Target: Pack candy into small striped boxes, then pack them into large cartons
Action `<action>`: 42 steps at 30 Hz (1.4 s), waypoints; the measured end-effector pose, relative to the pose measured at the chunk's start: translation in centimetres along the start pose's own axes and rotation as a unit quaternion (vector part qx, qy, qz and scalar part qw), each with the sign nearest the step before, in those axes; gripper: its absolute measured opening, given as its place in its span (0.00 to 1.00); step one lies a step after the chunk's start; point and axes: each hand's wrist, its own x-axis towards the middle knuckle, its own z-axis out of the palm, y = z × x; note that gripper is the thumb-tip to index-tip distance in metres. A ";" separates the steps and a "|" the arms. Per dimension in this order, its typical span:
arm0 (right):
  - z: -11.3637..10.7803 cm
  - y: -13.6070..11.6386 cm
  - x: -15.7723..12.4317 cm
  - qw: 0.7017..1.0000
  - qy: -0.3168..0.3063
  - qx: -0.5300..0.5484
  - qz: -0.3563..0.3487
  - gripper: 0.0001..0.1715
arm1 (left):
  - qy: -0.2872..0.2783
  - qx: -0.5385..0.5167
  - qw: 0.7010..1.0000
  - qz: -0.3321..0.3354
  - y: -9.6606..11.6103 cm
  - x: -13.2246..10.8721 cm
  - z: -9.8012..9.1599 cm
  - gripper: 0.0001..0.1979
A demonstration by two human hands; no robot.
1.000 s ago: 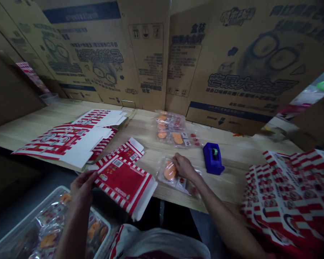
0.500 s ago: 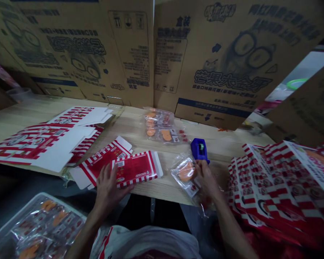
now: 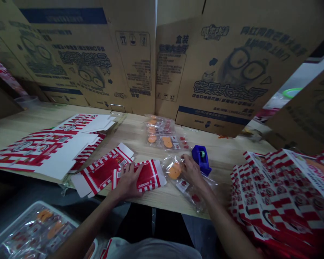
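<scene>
My left hand point(image 3: 128, 180) lies flat, fingers spread, on a red-and-white striped carton point(image 3: 148, 175) at the front of the wooden table point(image 3: 232, 151). A second flattened striped carton point(image 3: 102, 171) lies just left of it. My right hand point(image 3: 190, 169) is closed on a clear packet holding an orange piece point(image 3: 175, 172), right beside the carton's open end. A blue tape dispenser point(image 3: 201, 158) stands just behind that hand.
Flat striped carton blanks point(image 3: 43, 147) are spread at the left, and a thick stack of them point(image 3: 280, 194) sits at the right. More clear packets point(image 3: 163, 135) lie mid-table. A tray of packets point(image 3: 35, 233) is at lower left. Big brown shipping boxes point(image 3: 218, 72) wall the back.
My left hand set the striped carton on the table and slid forward onto it. My right hand lifted the packet, then brought it left toward the carton's end.
</scene>
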 end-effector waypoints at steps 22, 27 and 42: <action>-0.4 -3.0 0.1 0.977 -0.185 0.080 -0.067 0.18 | 0.050 -0.022 0.998 0.043 3.3 -1.4 0.0 0.58; -0.4 -3.7 -0.6 0.974 -0.170 0.130 -0.073 0.20 | 0.065 -0.016 0.997 0.039 3.5 -1.6 -0.2 0.55; 7.8 -2.6 -3.1 0.951 0.046 0.274 0.132 0.17 | -0.013 -0.048 0.990 0.133 3.0 -0.9 0.9 0.59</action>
